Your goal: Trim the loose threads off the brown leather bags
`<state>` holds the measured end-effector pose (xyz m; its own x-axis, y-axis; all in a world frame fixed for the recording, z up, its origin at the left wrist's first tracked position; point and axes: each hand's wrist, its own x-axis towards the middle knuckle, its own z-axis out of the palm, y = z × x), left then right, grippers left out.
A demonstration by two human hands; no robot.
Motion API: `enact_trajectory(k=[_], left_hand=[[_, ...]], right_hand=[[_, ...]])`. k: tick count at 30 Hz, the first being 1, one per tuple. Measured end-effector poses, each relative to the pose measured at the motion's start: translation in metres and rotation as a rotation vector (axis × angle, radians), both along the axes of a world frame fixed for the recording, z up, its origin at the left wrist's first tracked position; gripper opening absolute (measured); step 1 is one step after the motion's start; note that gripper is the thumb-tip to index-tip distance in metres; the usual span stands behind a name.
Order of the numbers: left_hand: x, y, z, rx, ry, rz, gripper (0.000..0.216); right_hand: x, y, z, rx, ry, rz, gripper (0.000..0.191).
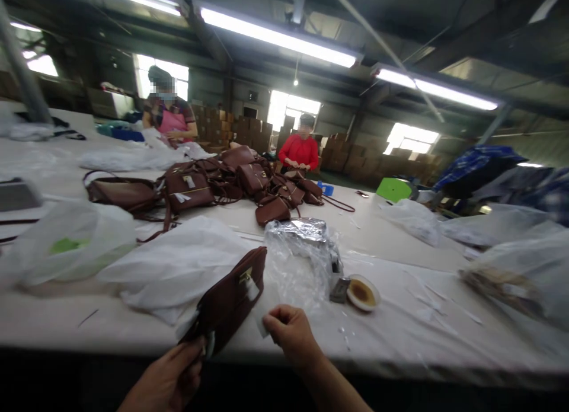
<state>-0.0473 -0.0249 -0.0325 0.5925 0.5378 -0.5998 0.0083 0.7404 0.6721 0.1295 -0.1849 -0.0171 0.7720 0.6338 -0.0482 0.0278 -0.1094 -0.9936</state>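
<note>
My left hand [171,376] grips the near end of a dark red-brown handbag [231,299], held tilted over the front edge of the white table [400,335]. The bag has a gold clasp with a small white tag. To the right of the bag, my right hand [288,332] is closed with the fingers curled under; a small pale slip shows at its fingertips. White tissue or plastic wrapping [178,267] lies behind the bag.
A pile of matching brown handbags [231,184] lies mid-table. A crinkled clear plastic bag [306,252] sits beside a tape roll [362,292]. More plastic bags lie left [66,243] and right [515,270]. Two people work at the far side [171,115] [302,148]; cardboard boxes are stacked behind.
</note>
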Motion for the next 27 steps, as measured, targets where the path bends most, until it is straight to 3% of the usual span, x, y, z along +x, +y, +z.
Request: enact_trajectory(k=[3, 7, 13, 23, 27], left_hand=[[-0.003, -0.005, 0.014, 0.009, -0.043, -0.026, 0.026], [-0.006, -0.006, 0.015, 0.004, -0.095, -0.025, 0.018], [-0.007, -0.008, 0.014, 0.014, -0.078, -0.016, 0.015], [-0.008, -0.01, 0.01, 0.065, -0.128, -0.068, 0.031], [-0.008, -0.009, 0.006, 0.284, -0.048, -0.086, 0.039]], right_hand=[[-0.046, 0.008, -0.005, -0.083, -0.01, 0.121, 0.015], [-0.074, 0.018, -0.011, -0.172, -0.064, 0.14, 0.012], [-0.084, 0.028, -0.004, -0.217, -0.212, 0.118, 0.012], [-0.09, 0.044, -0.008, -0.231, -0.202, 0.085, 0.017], [-0.094, 0.054, -0.005, -0.216, -0.254, 0.108, 0.022]])
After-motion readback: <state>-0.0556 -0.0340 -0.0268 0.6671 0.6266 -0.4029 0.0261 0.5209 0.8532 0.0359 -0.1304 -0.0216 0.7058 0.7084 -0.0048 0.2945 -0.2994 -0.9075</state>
